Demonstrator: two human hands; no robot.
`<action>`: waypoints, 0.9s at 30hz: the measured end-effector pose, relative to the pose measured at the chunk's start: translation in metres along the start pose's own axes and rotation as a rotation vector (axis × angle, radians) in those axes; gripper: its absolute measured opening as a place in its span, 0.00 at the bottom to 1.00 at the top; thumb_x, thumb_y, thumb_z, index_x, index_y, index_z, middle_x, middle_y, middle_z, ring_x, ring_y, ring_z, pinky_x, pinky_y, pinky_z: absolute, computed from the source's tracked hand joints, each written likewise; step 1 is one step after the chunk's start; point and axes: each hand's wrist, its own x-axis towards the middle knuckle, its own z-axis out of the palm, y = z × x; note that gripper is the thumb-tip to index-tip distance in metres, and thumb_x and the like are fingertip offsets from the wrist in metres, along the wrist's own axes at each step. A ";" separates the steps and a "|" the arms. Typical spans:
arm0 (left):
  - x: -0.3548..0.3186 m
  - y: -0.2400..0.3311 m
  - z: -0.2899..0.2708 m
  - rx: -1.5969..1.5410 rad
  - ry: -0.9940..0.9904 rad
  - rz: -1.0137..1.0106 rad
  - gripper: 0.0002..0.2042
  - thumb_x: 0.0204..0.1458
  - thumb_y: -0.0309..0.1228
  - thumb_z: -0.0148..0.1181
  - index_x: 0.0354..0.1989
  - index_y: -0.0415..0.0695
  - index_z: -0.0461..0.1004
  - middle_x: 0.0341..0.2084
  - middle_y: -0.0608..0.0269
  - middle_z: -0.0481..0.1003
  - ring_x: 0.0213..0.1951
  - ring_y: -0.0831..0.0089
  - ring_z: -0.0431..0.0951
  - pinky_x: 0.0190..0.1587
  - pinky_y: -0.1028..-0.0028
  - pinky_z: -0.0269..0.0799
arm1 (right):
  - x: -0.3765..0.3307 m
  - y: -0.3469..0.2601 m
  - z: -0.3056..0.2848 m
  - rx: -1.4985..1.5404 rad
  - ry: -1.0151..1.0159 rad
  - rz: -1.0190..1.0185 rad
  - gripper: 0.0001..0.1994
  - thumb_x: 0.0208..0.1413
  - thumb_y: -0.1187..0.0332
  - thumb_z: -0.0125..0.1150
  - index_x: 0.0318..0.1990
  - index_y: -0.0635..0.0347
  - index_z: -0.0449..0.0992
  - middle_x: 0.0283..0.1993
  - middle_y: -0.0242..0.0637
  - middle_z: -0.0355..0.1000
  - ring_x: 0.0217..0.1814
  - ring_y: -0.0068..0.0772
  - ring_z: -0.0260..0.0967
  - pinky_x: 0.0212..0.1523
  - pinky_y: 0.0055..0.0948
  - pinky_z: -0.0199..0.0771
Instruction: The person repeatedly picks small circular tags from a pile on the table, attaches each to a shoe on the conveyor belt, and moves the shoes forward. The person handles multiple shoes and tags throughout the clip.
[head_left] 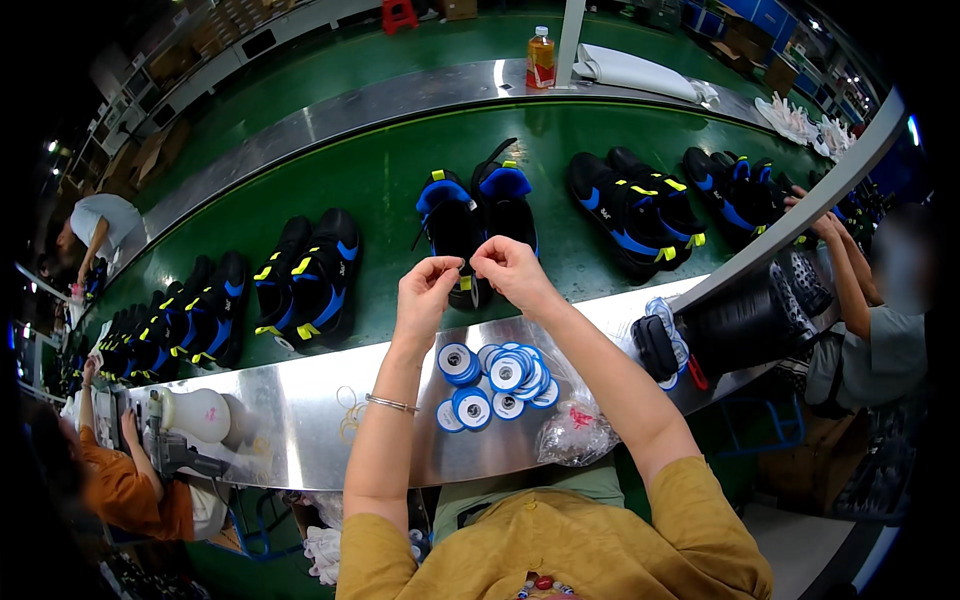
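Both of my hands are raised over the metal edge, fingertips pinched and almost meeting. My left hand (pixel 428 292) and my right hand (pixel 512 270) may hold something thin between them, too small to make out. Just beyond stands a pair of black shoes with blue linings and yellow tabs: the left shoe (pixel 452 225) and the right shoe (pixel 508 212), its strap sticking up. My fingers are by their near ends. Below my hands, between my forearms, lies a pile of round white tags (pixel 507 373) with blue rims. Thin loops like rubber bands (pixel 349 405) lie left of my left forearm.
A clear plastic bag (pixel 577 436) sits by my right forearm. More shoe pairs stand on the green belt (pixel 385 170), left (pixel 322 270) and right (pixel 625 215). A slanting metal post (pixel 770 240) rises at right. Co-workers sit either side. A bottle (pixel 541 60) stands beyond.
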 end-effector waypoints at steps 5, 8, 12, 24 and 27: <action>-0.001 0.005 0.005 0.002 0.004 0.023 0.09 0.53 0.24 0.58 0.43 0.41 0.74 0.27 0.74 0.72 0.22 0.91 0.62 0.20 0.88 0.50 | 0.005 0.007 -0.002 -0.142 -0.059 -0.117 0.05 0.50 0.72 0.59 0.29 0.65 0.74 0.25 0.29 0.70 0.27 0.17 0.65 0.28 0.20 0.66; -0.001 0.007 0.005 0.006 -0.025 0.040 0.12 0.52 0.23 0.58 0.46 0.41 0.72 0.28 0.74 0.72 0.22 0.91 0.63 0.20 0.88 0.50 | 0.007 0.009 -0.005 -0.166 -0.114 -0.119 0.05 0.50 0.72 0.60 0.29 0.65 0.74 0.24 0.29 0.70 0.26 0.17 0.64 0.28 0.20 0.65; -0.002 0.011 0.000 0.032 -0.089 -0.017 0.15 0.51 0.20 0.57 0.49 0.37 0.69 0.29 0.70 0.72 0.30 0.86 0.68 0.32 0.86 0.60 | 0.006 0.009 -0.011 -0.188 -0.218 -0.062 0.04 0.51 0.73 0.60 0.30 0.64 0.74 0.26 0.27 0.69 0.29 0.15 0.63 0.30 0.18 0.64; 0.000 -0.001 0.001 -0.024 -0.036 -0.008 0.16 0.51 0.21 0.57 0.49 0.37 0.69 0.28 0.69 0.73 0.20 0.90 0.62 0.18 0.88 0.50 | 0.000 0.006 -0.006 -0.038 -0.197 -0.002 0.04 0.50 0.73 0.61 0.28 0.64 0.73 0.26 0.27 0.69 0.29 0.15 0.63 0.30 0.18 0.64; -0.001 0.002 0.005 -0.002 -0.008 -0.020 0.15 0.51 0.22 0.57 0.48 0.37 0.69 0.28 0.69 0.73 0.20 0.90 0.62 0.18 0.87 0.50 | 0.003 0.007 -0.006 -0.022 -0.214 -0.001 0.05 0.50 0.72 0.62 0.28 0.64 0.74 0.26 0.28 0.70 0.28 0.15 0.64 0.29 0.18 0.65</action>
